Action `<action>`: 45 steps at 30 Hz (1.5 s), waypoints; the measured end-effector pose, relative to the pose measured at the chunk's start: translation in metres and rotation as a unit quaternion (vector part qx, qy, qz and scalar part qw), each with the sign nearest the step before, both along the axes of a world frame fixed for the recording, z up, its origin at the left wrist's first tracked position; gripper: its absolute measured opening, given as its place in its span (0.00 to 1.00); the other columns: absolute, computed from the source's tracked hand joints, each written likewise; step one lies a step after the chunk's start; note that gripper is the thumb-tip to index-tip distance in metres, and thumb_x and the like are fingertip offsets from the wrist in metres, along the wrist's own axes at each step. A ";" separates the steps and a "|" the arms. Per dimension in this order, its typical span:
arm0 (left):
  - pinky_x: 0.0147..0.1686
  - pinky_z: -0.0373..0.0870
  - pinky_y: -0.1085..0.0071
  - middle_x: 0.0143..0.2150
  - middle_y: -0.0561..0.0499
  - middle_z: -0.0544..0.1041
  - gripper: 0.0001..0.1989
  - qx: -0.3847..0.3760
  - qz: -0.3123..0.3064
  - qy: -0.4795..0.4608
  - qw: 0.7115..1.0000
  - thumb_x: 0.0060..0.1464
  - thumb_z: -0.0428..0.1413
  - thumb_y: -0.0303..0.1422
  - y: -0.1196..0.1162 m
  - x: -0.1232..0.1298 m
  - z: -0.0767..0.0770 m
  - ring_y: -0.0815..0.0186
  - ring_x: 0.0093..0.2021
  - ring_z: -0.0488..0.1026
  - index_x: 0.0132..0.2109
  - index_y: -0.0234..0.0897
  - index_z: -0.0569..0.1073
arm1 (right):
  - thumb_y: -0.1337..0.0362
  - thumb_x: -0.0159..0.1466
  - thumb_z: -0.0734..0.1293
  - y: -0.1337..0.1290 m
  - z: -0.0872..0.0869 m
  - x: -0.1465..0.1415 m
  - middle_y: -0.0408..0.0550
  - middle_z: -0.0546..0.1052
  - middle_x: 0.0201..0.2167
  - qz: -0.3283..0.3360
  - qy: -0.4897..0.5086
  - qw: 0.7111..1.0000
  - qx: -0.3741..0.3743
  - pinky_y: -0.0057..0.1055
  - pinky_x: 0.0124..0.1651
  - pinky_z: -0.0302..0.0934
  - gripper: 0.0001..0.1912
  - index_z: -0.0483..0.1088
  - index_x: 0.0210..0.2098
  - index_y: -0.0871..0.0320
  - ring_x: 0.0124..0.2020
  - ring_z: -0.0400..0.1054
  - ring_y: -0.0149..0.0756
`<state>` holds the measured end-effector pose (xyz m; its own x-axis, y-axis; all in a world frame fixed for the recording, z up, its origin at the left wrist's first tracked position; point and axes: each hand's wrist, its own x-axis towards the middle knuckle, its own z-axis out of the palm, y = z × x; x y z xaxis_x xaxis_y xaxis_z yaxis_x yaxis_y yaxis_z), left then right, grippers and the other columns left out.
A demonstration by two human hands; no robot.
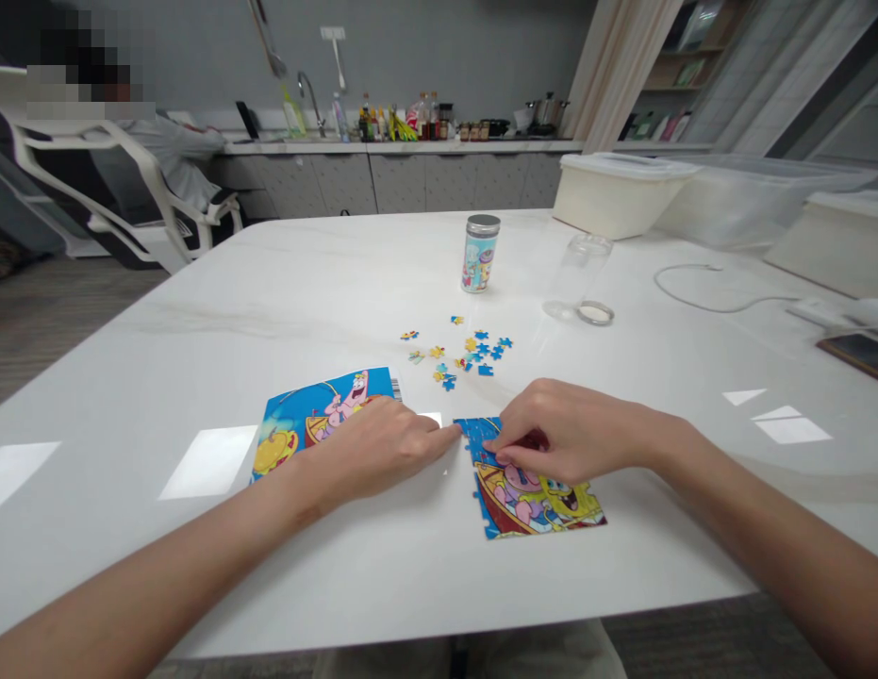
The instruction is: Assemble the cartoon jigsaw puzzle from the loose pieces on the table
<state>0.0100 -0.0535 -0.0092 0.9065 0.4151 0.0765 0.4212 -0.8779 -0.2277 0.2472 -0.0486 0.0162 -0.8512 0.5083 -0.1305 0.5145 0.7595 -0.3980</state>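
A partly joined jigsaw puzzle [481, 505] lies flat near the table's front, showing cartoon figures in a red boat on blue. My left hand [392, 443] has its index finger stretched out, its tip touching the puzzle's upper left corner; the other fingers curl under, partly hidden. My right hand [562, 429] rests over the upper right part, thumb and index finger close together on the blue pieces, covering some of them. Under my left hand lies a printed picture card [287, 424] with a similar scene. Loose puzzle pieces [484, 350] are scattered beyond the puzzle.
A cartoon-printed tin [479, 255] stands upright behind the pieces. To its right are a clear jar [581, 269] and a metal ring lid [595, 313]. Lidded boxes [615, 193], a white cable [714, 306] and a phone [859, 354] lie right. A person sits at far left.
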 end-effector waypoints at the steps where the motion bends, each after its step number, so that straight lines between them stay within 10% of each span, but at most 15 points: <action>1: 0.18 0.42 0.67 0.19 0.56 0.68 0.09 -0.002 0.001 -0.002 1.000 0.57 0.48 0.21 0.000 0.000 0.000 0.73 0.16 0.57 0.40 0.34 0.72 | 0.68 0.61 0.60 0.000 0.000 0.000 0.42 0.71 0.19 0.002 -0.002 1.000 0.001 0.26 0.27 0.47 0.13 0.68 0.21 0.60 0.21 0.57 0.24; 27: 0.19 0.49 0.70 0.19 0.52 0.76 0.15 -0.028 0.078 -0.096 0.992 0.62 0.46 0.35 0.001 0.004 -0.010 0.69 0.17 0.67 0.36 0.36 0.76 | 0.66 0.61 0.60 0.000 0.001 -0.002 0.41 0.70 0.18 -0.007 0.007 1.000 0.016 0.26 0.25 0.47 0.13 0.67 0.21 0.59 0.19 0.55 0.25; 33: 0.19 0.49 0.70 0.19 0.52 0.75 0.16 -0.022 0.078 -0.098 0.992 0.62 0.46 0.35 0.000 0.004 -0.010 0.70 0.17 0.67 0.33 0.36 0.75 | 0.67 0.62 0.60 0.001 0.000 0.000 0.44 0.76 0.24 -0.006 0.039 0.999 0.016 0.26 0.29 0.52 0.11 0.74 0.39 0.58 0.24 0.64 0.28; 45: 0.19 0.49 0.71 0.19 0.52 0.75 0.13 -0.016 0.077 -0.090 0.993 0.62 0.47 0.34 -0.002 0.002 -0.009 0.69 0.17 0.66 0.33 0.36 0.73 | 0.62 0.65 0.58 0.012 -0.007 -0.001 0.42 0.74 0.22 -0.257 0.065 0.953 0.147 0.28 0.28 0.51 0.14 0.72 0.43 0.57 0.21 0.63 0.30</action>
<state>0.0118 -0.0556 -0.0183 0.8052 0.5526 0.2150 0.5821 -0.8057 -0.1092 0.2461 -0.0370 0.0088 -0.4792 0.8608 0.1712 0.8097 0.5089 -0.2924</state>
